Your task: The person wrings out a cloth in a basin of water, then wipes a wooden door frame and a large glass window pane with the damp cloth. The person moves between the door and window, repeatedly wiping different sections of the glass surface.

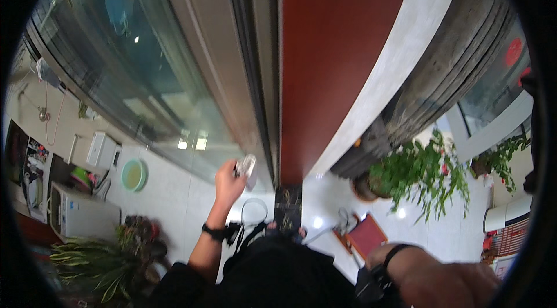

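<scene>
My left hand (230, 184) grips a crumpled whitish wad (248, 166), perhaps cloth or paper. The wad is at the lower part of the brown metal door frame (217, 46), beside its glass pane (143, 81); whether they touch is unclear. A black strap with a small device circles my left wrist. At the lower right, what looks like my right hand (448, 284) is large and close to the camera, blurred and dim. A black strap crosses the arm there. Its fingers cannot be made out.
A reddish-brown panel (339, 46) with a white edge stands right of the frame. Below lies a dark stone threshold (288, 208). A green basin (134, 174), a washing machine (87, 212) and potted plants (100, 264) are leftward. Rightward are a leafy plant (417, 173) and a red-seated stool (367, 236).
</scene>
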`<action>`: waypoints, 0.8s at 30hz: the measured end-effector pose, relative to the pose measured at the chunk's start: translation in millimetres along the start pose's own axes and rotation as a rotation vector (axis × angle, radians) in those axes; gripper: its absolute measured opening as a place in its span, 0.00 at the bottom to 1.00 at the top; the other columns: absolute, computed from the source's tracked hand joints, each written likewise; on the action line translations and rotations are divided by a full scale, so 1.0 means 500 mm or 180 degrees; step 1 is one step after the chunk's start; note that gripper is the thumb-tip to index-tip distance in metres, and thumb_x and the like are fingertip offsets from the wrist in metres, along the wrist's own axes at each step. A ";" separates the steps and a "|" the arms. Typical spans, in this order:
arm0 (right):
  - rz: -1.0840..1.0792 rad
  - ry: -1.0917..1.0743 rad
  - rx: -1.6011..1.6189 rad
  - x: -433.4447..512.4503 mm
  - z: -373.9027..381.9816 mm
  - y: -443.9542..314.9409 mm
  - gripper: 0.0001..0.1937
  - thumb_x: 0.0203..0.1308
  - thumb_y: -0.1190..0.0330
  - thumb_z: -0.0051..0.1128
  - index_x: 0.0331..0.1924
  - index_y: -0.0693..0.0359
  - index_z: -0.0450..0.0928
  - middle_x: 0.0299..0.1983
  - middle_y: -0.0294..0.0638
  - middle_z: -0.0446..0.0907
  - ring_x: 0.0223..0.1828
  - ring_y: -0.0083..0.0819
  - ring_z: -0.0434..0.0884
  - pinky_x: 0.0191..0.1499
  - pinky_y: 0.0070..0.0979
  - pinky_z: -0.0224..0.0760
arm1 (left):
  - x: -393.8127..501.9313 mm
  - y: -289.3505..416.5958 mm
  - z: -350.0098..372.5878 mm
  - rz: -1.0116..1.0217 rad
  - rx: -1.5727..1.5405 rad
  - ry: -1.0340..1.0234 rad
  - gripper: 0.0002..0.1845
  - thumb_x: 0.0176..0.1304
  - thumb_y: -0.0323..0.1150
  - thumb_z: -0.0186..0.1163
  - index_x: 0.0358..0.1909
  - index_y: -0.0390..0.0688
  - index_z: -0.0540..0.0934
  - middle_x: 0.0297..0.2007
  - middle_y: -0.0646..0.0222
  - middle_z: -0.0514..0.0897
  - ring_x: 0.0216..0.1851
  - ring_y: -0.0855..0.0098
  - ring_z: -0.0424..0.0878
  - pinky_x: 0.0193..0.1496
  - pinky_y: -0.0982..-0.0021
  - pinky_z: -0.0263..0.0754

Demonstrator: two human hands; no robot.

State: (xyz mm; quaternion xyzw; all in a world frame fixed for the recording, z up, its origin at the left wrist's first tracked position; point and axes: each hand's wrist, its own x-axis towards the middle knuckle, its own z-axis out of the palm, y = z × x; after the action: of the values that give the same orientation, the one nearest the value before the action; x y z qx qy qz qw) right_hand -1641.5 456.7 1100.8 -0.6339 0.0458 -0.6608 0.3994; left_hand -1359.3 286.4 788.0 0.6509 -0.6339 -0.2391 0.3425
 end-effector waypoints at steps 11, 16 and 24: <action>0.3215 0.1606 -0.2401 -0.336 -0.275 0.287 0.22 0.68 0.74 0.59 0.65 0.67 0.77 0.62 0.47 0.81 0.61 0.30 0.79 0.65 0.29 0.70 | -0.002 0.019 -0.003 0.0256 -0.0666 0.0727 0.14 0.49 0.22 0.67 0.40 0.37 0.82 0.32 0.58 0.84 0.32 0.59 0.83 0.37 0.65 0.77; 0.4396 0.1665 -0.2903 -0.721 -0.392 0.328 0.13 0.66 0.70 0.62 0.51 0.67 0.84 0.37 0.34 0.86 0.39 0.18 0.80 0.45 0.21 0.74 | 0.022 0.048 -0.012 0.0902 -0.0783 0.1312 0.14 0.51 0.19 0.66 0.42 0.36 0.80 0.34 0.62 0.82 0.30 0.66 0.81 0.32 0.69 0.75; 0.4966 0.1513 -0.2275 -0.887 -0.390 0.276 0.14 0.65 0.66 0.63 0.49 0.68 0.85 0.35 0.38 0.87 0.36 0.19 0.83 0.42 0.22 0.77 | 0.001 -0.021 0.151 0.1140 -0.0296 0.1350 0.18 0.46 0.18 0.66 0.42 0.40 0.80 0.38 0.59 0.83 0.35 0.53 0.83 0.36 0.63 0.79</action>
State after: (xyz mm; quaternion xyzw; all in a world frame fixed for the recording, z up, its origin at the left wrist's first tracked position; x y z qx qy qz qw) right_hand -1801.7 536.4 629.8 -0.3551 0.7495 -0.2610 0.4939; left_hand -1408.7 274.9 730.9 0.5476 -0.6413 -0.0621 0.5339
